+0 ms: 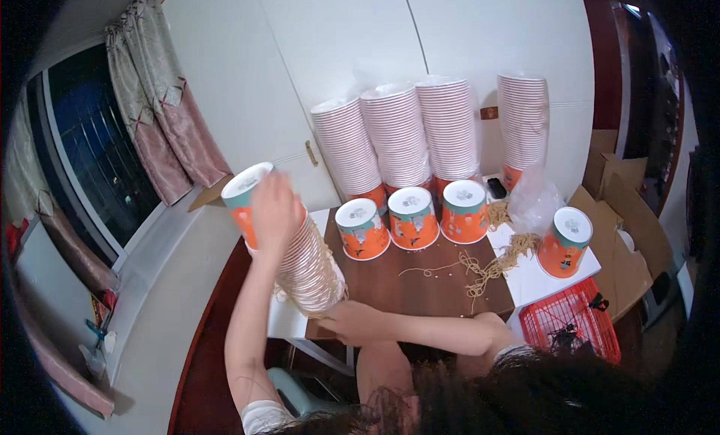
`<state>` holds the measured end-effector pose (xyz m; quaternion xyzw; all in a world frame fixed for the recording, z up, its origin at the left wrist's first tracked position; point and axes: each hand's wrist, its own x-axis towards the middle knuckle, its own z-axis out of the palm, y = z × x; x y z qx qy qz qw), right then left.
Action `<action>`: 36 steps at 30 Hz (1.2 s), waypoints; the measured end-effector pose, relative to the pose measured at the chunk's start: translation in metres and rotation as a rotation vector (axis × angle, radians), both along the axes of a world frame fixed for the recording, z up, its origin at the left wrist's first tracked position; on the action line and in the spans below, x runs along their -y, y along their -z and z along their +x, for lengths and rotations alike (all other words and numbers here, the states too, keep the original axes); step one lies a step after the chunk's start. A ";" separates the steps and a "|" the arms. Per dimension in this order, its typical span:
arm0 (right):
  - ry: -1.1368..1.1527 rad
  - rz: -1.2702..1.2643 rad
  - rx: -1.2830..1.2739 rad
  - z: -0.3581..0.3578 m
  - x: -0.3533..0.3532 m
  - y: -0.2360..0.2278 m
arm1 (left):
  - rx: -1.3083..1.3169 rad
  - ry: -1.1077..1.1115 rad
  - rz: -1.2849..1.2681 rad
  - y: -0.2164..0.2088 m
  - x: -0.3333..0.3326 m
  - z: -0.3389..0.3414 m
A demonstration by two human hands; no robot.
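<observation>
Left hand (274, 206) gripping cup stack (300, 255) top, right hand (352, 322) cupping base

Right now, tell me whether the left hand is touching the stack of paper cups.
Touching. The head view shows the left hand pressed over the top end of the tilted stack of paper cups, with no gap, while the right hand grips its lower end.

A home workroom is suggested by a curtained window (112, 157), stacked paper cups (420, 135), cardboard boxes (622, 210) and a small wooden table (405, 281).
</observation>
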<state>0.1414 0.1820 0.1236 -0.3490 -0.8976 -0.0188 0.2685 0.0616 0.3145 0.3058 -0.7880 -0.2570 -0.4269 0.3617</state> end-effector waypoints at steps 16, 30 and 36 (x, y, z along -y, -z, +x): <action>0.058 -0.307 0.225 0.062 0.024 0.032 | -0.268 -0.093 -0.420 0.187 -0.065 0.103; 0.158 -0.208 -1.255 0.182 0.105 -0.041 | 0.918 0.875 -1.891 0.156 0.127 -0.028; 0.364 -0.446 -1.053 0.150 0.135 -0.026 | 0.858 1.142 -2.085 0.219 0.166 -0.054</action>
